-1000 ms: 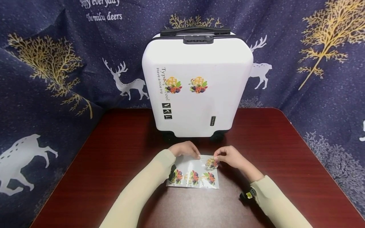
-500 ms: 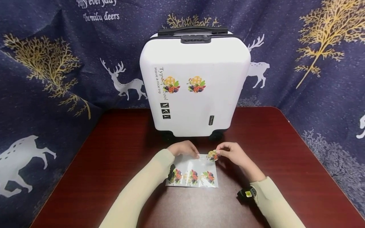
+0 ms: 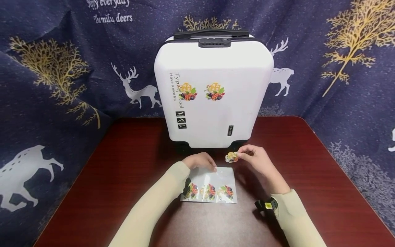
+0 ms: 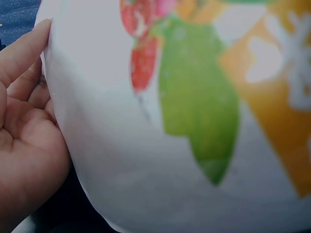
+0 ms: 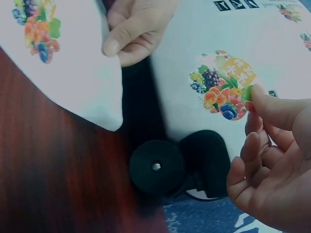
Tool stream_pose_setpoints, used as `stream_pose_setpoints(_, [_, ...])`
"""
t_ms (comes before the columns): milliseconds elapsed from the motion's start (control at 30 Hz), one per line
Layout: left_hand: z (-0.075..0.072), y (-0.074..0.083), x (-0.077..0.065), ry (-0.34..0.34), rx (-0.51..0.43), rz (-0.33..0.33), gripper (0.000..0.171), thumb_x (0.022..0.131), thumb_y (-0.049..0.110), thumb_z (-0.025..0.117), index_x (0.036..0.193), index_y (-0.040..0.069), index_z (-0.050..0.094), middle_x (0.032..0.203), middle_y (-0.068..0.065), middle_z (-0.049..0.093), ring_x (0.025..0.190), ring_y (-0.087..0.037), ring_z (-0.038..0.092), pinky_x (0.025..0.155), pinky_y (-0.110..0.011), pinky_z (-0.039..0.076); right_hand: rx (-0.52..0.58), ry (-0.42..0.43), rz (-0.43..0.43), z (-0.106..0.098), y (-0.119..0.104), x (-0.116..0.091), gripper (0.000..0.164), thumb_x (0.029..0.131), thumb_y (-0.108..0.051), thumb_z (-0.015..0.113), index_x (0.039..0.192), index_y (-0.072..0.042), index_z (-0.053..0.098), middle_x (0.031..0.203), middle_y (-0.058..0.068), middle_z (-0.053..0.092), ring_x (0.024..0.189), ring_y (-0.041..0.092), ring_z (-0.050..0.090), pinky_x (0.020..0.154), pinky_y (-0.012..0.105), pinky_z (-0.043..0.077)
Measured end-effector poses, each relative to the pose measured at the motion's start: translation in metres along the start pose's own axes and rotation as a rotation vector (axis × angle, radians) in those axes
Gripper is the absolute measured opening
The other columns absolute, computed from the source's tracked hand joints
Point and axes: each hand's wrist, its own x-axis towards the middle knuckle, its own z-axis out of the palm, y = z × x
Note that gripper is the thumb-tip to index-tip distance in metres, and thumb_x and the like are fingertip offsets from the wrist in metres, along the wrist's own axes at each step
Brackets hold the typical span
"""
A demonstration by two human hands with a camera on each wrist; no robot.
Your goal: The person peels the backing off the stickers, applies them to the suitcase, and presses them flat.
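My right hand (image 3: 253, 158) pinches a fruit sticker (image 5: 224, 87) by its edge between thumb and fingertips. The sticker, with grapes, oranges and a yellow patch, is off its sheet and hangs just in front of the suitcase's base. My left hand (image 3: 200, 161) grips the far edge of the white sticker sheet (image 3: 213, 176), thumb on top, as the right wrist view also shows. Along the sheet's near side runs a row of fruit stickers (image 3: 210, 191); its far half is bare. A white suitcase (image 3: 213, 116) stands upright behind both hands, with two similar stickers (image 3: 215, 92) on its front.
The suitcase has a black handle (image 3: 211, 33), a combination lock (image 3: 214, 42) and black wheels (image 5: 156, 166). It stands on a dark red wooden table (image 3: 132, 151). A blue cloth (image 3: 129, 37) with deer and trees hangs behind and on both sides.
My right hand has peeled the sticker clear of the sheet's far right corner and carried it up and forward toward the suitcase. The left hand has stayed on the sheet.
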Motion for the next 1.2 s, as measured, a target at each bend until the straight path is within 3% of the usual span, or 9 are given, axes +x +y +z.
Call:
stream_pose_setpoints(467, [-0.001, 0.000, -0.002, 0.004, -0.021, 0.002, 0.021, 0.086, 0.020, 0.076, 0.104, 0.011, 0.078, 0.120, -0.006, 0.071, 0.117, -0.022, 0.060, 0.111, -0.040, 0.042, 0.018, 0.124, -0.038, -0.018, -0.024, 0.006, 0.018, 0.091, -0.014, 0.071, 0.098, 0.003, 0.070, 0.073, -0.025, 0.059, 0.070, 0.000, 0.050, 0.060, 0.019, 0.042])
stream_pose_setpoints(767, [0.000, -0.001, -0.001, 0.007, -0.012, -0.003, 0.022, 0.085, 0.022, 0.076, 0.104, 0.011, 0.078, 0.121, -0.006, 0.070, 0.117, -0.023, 0.060, 0.110, -0.041, 0.042, 0.028, 0.181, -0.061, -0.025, -0.031, 0.012, 0.018, 0.092, -0.011, 0.068, 0.098, 0.006, 0.068, 0.071, -0.028, 0.058, 0.069, -0.002, 0.049, 0.060, 0.019, 0.041])
stream_pose_setpoints(1200, [0.000, 0.000, -0.004, 0.008, -0.020, 0.011, 0.021, 0.086, 0.022, 0.075, 0.104, 0.012, 0.078, 0.119, -0.005, 0.071, 0.113, -0.020, 0.060, 0.110, -0.040, 0.043, 0.064, 0.261, -0.105, -0.041, -0.051, 0.014, 0.018, 0.092, -0.010, 0.069, 0.098, 0.006, 0.066, 0.066, -0.022, 0.053, 0.065, 0.002, 0.044, 0.055, 0.022, 0.036])
